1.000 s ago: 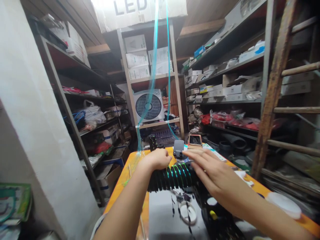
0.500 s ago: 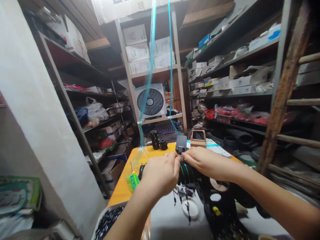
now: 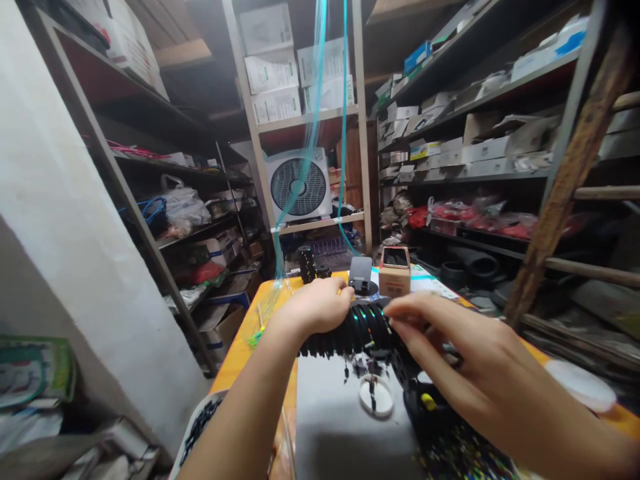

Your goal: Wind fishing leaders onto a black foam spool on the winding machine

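Observation:
A dark horizontal roll wound with rows of black cord loops (image 3: 367, 330) lies across the table, with shiny green-blue glints on top. My left hand (image 3: 320, 307) lies over its left part, fingers curled; what they grip is hidden. At the roll's right end, the thumb and forefinger of my right hand (image 3: 460, 360) come together in a pinch; anything between the tips is too small to make out. Thin beaded cord ends (image 3: 373, 397) hang from the roll above a round white dish (image 3: 384, 403).
Behind the roll stand a grey phone stand (image 3: 361, 273) and a small cardboard box (image 3: 395, 280) with a framed screen. Black spools (image 3: 307, 263) sit further left. A tub of dark beads (image 3: 200, 420) is at lower left. Teal strands (image 3: 315, 100) hang ahead; a wooden ladder (image 3: 575, 173) leans right.
My right hand has moved right and nearer to me, away from my left hand, baring more loops. My left hand stays at the roll. The camera view has shifted slightly.

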`<state>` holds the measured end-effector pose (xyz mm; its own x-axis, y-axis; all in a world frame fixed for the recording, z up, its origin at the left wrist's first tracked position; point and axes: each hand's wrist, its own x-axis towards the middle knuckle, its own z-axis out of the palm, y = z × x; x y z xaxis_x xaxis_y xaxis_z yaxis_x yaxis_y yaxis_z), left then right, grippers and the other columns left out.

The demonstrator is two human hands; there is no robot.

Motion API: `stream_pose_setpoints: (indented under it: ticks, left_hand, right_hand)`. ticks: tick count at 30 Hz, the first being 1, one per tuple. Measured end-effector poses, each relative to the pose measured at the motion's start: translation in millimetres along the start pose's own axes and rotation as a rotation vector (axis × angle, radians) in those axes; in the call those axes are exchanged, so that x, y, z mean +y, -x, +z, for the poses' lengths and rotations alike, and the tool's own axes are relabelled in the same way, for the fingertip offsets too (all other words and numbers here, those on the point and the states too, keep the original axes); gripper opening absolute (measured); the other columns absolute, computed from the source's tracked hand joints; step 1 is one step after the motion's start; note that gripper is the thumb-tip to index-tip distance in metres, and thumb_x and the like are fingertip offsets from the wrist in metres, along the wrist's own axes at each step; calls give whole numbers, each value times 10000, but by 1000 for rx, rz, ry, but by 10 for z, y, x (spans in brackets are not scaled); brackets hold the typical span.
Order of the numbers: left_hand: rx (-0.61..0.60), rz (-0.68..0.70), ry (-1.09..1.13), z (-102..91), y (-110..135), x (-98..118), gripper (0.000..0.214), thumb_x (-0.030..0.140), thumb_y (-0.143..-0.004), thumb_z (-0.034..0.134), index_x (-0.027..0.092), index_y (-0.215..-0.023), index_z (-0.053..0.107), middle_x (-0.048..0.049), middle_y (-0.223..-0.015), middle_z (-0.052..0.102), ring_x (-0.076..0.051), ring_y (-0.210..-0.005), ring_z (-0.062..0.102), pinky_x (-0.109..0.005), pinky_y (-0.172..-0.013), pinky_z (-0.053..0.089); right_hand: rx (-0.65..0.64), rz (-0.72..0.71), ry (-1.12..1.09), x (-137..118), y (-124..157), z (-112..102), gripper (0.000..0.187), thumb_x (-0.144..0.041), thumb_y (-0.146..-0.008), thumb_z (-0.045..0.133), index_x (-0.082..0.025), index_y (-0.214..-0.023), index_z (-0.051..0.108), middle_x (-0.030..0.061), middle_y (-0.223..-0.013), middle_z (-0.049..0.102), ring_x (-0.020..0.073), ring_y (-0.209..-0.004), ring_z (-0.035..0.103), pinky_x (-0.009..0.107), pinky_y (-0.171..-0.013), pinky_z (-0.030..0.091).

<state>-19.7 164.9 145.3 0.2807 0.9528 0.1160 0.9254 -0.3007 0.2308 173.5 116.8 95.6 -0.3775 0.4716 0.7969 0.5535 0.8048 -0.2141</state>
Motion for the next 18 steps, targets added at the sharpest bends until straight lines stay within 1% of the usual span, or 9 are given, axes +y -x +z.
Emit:
stream_pose_setpoints:
  ticks: [3,6,10,12,14,16,18]
  left_hand:
    - [-10,3,32,-14,-8,-3,387,388,-994,356,160,-1068,660,-114,-1140,716,-228,-1043,662,-429,-924,501]
    - [-8,3,47,-9,22,-3,405,385,-975,327,182,-1079,662,-119,-1198,709,-253,-1088,650,-409,-952,482]
    - [7,12,63,9,51,-11,427,410,-958,299,203,-1085,651,-108,-1249,695,-281,-1131,635,-398,-961,470]
    - [12,15,72,14,54,-18,431,433,-954,301,209,-1077,649,-104,-1241,699,-284,-1119,640,-400,-947,476]
    - [20,16,77,16,55,-22,432,443,-951,304,215,-1077,650,-98,-1240,701,-287,-1120,639,-407,-944,477]
    - [34,17,81,18,61,-25,436,441,-951,304,217,-1088,652,-95,-1253,696,-288,-1134,633,-414,-957,470]
    - [46,18,84,21,71,-26,441,444,-949,306,220,-1099,655,-92,-1265,693,-288,-1142,630,-417,-968,465]
  right_hand:
    - [-72,-6,1,-35,204,24,180,-237,-998,435,-265,-1018,612,19,-915,689,163,-765,665,271,-645,511]
    - [-114,-23,16,-19,345,115,224,-216,-985,427,-271,-1051,634,27,-959,711,174,-812,688,272,-661,543]
    - [-119,47,7,9,443,265,190,-241,-978,474,-246,-1095,623,33,-971,726,173,-874,707,253,-729,559]
    - [-120,100,20,14,457,336,172,-287,-980,488,-234,-1046,637,31,-942,731,173,-834,713,257,-711,554]
    - [-136,152,36,16,454,401,174,-317,-976,503,-230,-973,654,16,-852,729,170,-737,705,262,-632,530]
    - [-153,185,43,20,444,455,172,-309,-966,522,-227,-910,663,1,-762,714,165,-645,679,266,-572,491]
    - [-145,192,38,28,438,492,161,-276,-958,524,-223,-895,662,-2,-734,705,158,-606,658,261,-558,466]
